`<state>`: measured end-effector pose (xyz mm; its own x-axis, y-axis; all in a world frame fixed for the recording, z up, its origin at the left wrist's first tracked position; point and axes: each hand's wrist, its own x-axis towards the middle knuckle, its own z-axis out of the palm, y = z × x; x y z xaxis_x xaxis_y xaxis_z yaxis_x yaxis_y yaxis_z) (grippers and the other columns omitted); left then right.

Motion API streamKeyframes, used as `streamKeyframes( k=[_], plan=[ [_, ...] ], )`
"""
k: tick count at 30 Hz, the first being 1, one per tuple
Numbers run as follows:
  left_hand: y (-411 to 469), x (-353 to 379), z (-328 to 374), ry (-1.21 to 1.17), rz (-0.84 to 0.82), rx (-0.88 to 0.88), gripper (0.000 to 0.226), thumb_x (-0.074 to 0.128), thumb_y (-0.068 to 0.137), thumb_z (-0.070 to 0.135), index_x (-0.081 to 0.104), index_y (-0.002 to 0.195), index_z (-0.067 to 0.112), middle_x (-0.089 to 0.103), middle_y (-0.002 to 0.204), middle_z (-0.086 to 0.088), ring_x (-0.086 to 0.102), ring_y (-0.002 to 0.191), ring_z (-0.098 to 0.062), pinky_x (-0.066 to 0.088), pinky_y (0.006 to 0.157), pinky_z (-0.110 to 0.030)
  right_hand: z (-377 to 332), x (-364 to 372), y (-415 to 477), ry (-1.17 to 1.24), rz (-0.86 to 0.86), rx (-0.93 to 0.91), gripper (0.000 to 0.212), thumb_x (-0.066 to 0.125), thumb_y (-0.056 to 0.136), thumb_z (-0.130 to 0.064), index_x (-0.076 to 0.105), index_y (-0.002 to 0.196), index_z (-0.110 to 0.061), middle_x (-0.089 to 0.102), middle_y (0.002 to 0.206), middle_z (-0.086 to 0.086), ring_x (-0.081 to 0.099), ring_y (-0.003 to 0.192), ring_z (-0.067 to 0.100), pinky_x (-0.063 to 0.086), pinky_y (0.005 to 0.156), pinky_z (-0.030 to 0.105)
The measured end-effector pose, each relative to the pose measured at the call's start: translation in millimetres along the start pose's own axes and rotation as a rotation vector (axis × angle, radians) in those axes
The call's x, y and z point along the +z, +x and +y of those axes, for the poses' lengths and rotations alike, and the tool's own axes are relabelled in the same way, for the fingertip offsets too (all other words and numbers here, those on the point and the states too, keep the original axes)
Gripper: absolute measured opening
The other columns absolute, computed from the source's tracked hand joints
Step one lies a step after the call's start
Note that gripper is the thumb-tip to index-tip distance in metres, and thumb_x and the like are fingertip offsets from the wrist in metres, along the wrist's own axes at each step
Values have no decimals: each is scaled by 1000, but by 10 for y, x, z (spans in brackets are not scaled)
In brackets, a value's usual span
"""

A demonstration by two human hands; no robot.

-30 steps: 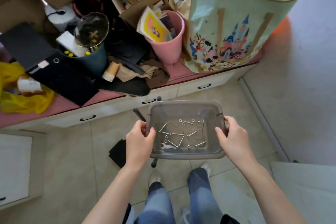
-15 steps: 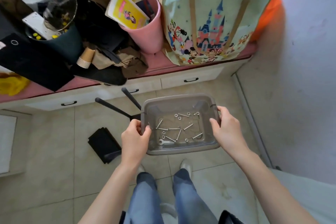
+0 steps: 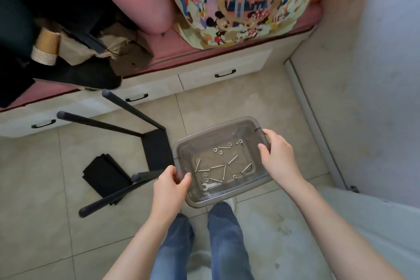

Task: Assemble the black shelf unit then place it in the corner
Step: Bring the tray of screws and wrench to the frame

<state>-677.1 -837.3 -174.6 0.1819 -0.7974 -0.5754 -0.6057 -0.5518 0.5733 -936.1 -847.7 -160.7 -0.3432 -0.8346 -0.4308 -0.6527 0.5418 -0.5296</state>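
Observation:
I hold a clear grey plastic tray above the tiled floor, in front of my legs. My left hand grips its near left corner and my right hand grips its right rim. Several silver bolts, washers and a small wrench lie loose in it. To the left, a black shelf panel with black tube legs lies on its side on the floor. A folded black piece lies beside it.
A low white drawer cabinet with a pink top runs along the back, loaded with a cartoon-print bag, a pink bin, paper cups and dark clutter. A grey wall closes the right side, forming a corner.
The view has tilted down and closer to the floor. The tray has lowered with both hands still on it, and the black shelf part with its legs has come into full view.

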Motion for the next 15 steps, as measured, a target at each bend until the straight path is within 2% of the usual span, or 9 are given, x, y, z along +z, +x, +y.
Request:
streamKeyframes(
  k=[3, 5, 8, 10, 12, 13, 15],
  plan=[
    [415, 368, -373, -60, -77, -49, 23, 70, 92, 16, 60, 82, -2, 64, 74, -16, 59, 71, -30, 53, 72, -44, 295, 512, 330, -6, 16, 6, 41, 55, 98, -11, 53, 139, -11, 61, 123, 12, 55, 114, 32, 44, 97, 39],
    [731, 646, -645, -79, -122, -73, 19, 68, 94, 18, 65, 90, -1, 69, 85, -21, 67, 86, -37, 56, 83, -53, 516, 895, 593, -11, 49, 8, 39, 57, 97, -12, 56, 136, -10, 61, 119, 13, 57, 110, 33, 44, 93, 38],
    [1239, 1040, -1088, -93, -154, -107, 23, 66, 96, 21, 68, 96, -2, 71, 90, -21, 69, 92, -37, 57, 86, -53, 836, 1501, 1007, -23, 65, 16, 35, 59, 94, -12, 60, 129, -9, 62, 112, 15, 58, 105, 36, 46, 91, 40],
    [1584, 1284, -1398, -98, -167, -125, 29, 65, 98, 20, 66, 100, -9, 70, 83, -18, 68, 77, -28, 60, 76, -40, 1053, 1929, 1284, -41, 60, 7, 34, 61, 92, -10, 61, 126, -7, 62, 113, 17, 58, 107, 37, 45, 91, 41],
    [1904, 1501, -1658, -115, -196, -142, 29, 65, 98, 18, 66, 99, -11, 62, 71, -11, 58, 53, -9, 52, 57, -24, 1259, 2341, 1555, -76, 58, -13, 36, 61, 91, -7, 60, 126, -4, 62, 116, 20, 57, 109, 39, 44, 93, 41],
    [2062, 1602, -1774, -117, -212, -150, 27, 65, 98, 18, 67, 97, -9, 60, 68, -8, 54, 47, -5, 51, 54, -22, 1360, 2535, 1687, -97, 58, -21, 37, 60, 90, -5, 60, 127, -4, 62, 117, 22, 56, 111, 39, 43, 93, 41],
    [2383, 1778, -1986, -139, -261, -181, 27, 67, 97, 20, 68, 96, -7, 60, 65, -7, 55, 45, -7, 55, 58, -26, 1554, 2889, 1938, -136, 61, -36, 40, 56, 89, -2, 58, 129, -4, 60, 118, 23, 55, 112, 41, 43, 93, 42]
  ],
)
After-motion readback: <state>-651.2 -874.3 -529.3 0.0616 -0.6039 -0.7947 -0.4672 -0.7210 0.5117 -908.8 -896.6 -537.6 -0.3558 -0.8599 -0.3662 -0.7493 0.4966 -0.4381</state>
